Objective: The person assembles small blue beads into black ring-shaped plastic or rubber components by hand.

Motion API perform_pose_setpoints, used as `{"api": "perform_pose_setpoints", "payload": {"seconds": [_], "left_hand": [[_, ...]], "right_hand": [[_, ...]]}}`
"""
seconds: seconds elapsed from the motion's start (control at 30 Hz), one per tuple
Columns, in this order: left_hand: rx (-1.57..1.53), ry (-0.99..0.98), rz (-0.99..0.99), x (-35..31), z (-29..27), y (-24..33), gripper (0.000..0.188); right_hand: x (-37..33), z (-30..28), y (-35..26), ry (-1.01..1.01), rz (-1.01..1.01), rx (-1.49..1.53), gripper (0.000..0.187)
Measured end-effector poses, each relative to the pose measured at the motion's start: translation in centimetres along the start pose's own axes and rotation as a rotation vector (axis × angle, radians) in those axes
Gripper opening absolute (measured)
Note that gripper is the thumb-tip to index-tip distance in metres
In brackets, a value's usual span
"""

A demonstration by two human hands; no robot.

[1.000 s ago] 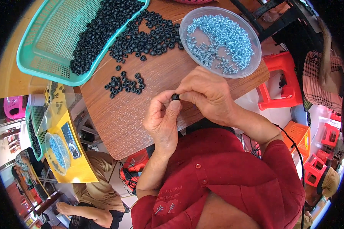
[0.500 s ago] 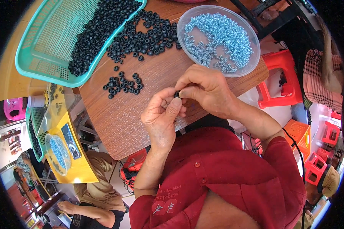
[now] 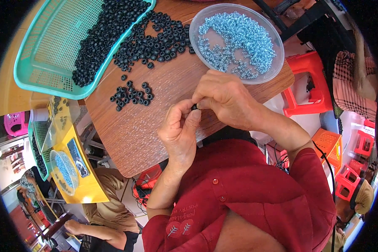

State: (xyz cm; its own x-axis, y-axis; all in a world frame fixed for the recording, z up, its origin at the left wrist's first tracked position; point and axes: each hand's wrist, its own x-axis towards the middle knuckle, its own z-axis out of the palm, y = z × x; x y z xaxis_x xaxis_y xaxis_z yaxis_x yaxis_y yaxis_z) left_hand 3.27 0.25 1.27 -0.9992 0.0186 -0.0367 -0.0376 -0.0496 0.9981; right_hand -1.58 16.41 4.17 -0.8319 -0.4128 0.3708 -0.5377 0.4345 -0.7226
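Observation:
In front of my chest, both hands meet over the near side of the brown wooden table (image 3: 126, 147). A small round black piece (image 3: 194, 107) sits pinched between the thumb and forefinger of my left hand (image 3: 179, 134). My right hand (image 3: 230, 97) is closed at the same piece, its thumb and forefinger tips on top of it. Whether something smaller is between those right fingertips is hidden. To their left lies a small group of black hollow pieces (image 3: 132, 95). Just beyond my right hand is a clear round tray (image 3: 195, 37) of small bluish coil springs (image 3: 256, 40).
A turquoise mesh basket (image 3: 21, 71) full of black pieces stands at the far left, with a loose heap (image 3: 155, 44) beside it. Red stools (image 3: 311, 84) and an orange crate (image 3: 325, 145) are at right. At left, a yellow table (image 3: 90, 180) holds a phone (image 3: 77, 157); another person sits there.
The view has shifted slightly, so the table's contents sit a little further left. My left hand has tilted slightly and moved a little right; both hands stay together at the black piece.

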Motion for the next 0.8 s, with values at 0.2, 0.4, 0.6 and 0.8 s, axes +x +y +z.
{"api": "perform_pose_setpoints", "payload": {"seconds": [0.2, 0.4, 0.6, 0.8], "left_hand": [[-0.183, -0.041, -0.068, 0.1, 0.0, 0.7, 0.022], [-0.305, -0.033, -0.166, 0.7, 0.0, 1.0, 0.020], [-0.318, 0.014, -0.206, 0.9, 0.1, 1.2, 0.014], [-0.405, 0.029, -0.248, 0.9, 0.1, 1.1, 0.011]], "right_hand": [[0.3, -0.3, -0.2, -0.040, 0.392, 0.445, 0.010], [-0.3, 0.2, 0.1, 0.014, 0.252, 0.379, 0.009], [-1.6, 1.1, 0.0, 0.166, 0.117, 0.302, 0.012], [-2.4, 1.1, -0.3, 0.154, 0.114, 0.265, 0.019]]}}
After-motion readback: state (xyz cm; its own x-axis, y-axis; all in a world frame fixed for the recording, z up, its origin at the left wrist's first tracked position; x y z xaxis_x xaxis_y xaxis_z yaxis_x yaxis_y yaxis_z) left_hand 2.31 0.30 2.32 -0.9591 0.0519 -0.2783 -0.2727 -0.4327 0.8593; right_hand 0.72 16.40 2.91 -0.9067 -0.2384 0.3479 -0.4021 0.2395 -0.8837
